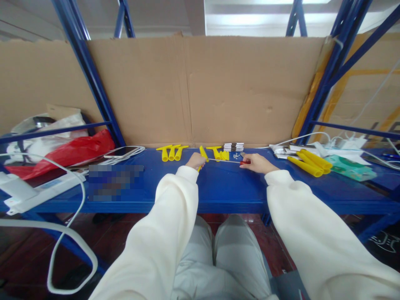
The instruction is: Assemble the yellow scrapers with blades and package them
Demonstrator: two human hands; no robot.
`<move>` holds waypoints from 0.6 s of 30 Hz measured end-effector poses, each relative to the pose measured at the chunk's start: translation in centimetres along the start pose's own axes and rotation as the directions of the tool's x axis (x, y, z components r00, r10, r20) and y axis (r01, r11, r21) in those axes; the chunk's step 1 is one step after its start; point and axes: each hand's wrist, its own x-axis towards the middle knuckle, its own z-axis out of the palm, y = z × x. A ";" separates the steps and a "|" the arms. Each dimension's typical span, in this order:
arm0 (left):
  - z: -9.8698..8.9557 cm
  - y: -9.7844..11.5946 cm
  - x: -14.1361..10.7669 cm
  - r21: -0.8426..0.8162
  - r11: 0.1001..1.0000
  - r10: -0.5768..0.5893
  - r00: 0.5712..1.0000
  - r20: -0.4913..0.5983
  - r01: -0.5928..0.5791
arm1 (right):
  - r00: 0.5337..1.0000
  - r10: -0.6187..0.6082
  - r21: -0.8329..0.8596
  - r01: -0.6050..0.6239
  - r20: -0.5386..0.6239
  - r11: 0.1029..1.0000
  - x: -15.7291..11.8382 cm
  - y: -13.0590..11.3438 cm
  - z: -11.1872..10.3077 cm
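Observation:
My left hand (196,160) is closed around a yellow plastic part (203,153), which sticks out above and below the fingers. My right hand (254,163) grips a screwdriver by its red handle (244,163); the thin metal shaft (225,161) reaches left to the yellow part. Behind the shaft lie another T-shaped yellow part (215,152) and several small yellow pieces (224,155). A stack of black and white pieces (233,147) stands behind them, with tiny metal bits (236,156) in front. Left of my left hand, T-shaped yellow parts (171,153) stand in a row.
The blue table (231,179) backs onto a cardboard wall (243,91). Yellow cones (308,163), a green packet (350,167) and white cables lie at right. At left are a red bag (68,154), a power strip (45,192) and a looping cable.

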 end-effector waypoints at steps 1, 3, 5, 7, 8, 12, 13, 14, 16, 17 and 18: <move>0.0 0.0 0.0 -0.001 1.000 0.001 1.000 0.000 -0.001 | 1.000 -0.015 0.002 0.015 0.010 1.000 0.0 0.1 0.0; 0.0 0.0 0.0 0.000 1.000 0.002 1.000 0.000 -0.002 | 0.999 -0.029 0.009 0.029 0.022 1.000 0.1 0.2 0.1; 0.0 0.0 0.0 0.004 1.000 0.001 1.000 -0.002 -0.001 | 1.000 -0.026 0.018 0.026 0.016 0.999 0.1 0.3 0.2; 0.0 -0.1 0.1 0.007 1.000 0.000 1.000 -0.003 0.000 | 1.000 0.003 0.014 -0.003 0.002 1.000 0.2 0.3 0.4; 0.1 -0.1 0.1 0.008 1.000 0.001 1.000 -0.003 -0.001 | 1.000 0.025 0.007 -0.025 -0.006 1.000 0.3 0.2 0.5; 0.1 -0.1 0.2 0.011 1.000 0.001 1.000 0.001 -0.002 | 0.997 0.065 -0.039 -0.066 -0.033 0.997 0.2 0.1 0.5; 0.1 -0.1 0.2 0.011 1.000 0.000 1.000 0.002 0.000 | 0.998 0.059 -0.043 -0.060 -0.033 0.997 0.2 0.1 0.5; 0.1 0.0 0.2 0.009 1.000 -0.001 1.000 0.004 0.001 | 0.998 0.052 -0.043 -0.053 -0.028 0.998 0.2 0.1 0.4; 0.1 0.0 0.2 0.003 1.000 0.000 1.000 0.006 0.000 | 0.999 0.032 -0.032 -0.032 0.004 0.999 0.1 0.2 0.3; 0.1 0.0 0.1 0.000 1.000 0.000 1.000 0.005 0.000 | 1.000 0.020 -0.022 -0.020 0.023 1.000 0.1 0.2 0.2; 0.0 0.0 0.2 -0.003 1.000 0.001 1.000 0.003 -0.001 | 0.999 0.008 -0.011 -0.008 0.039 1.000 0.1 0.3 0.2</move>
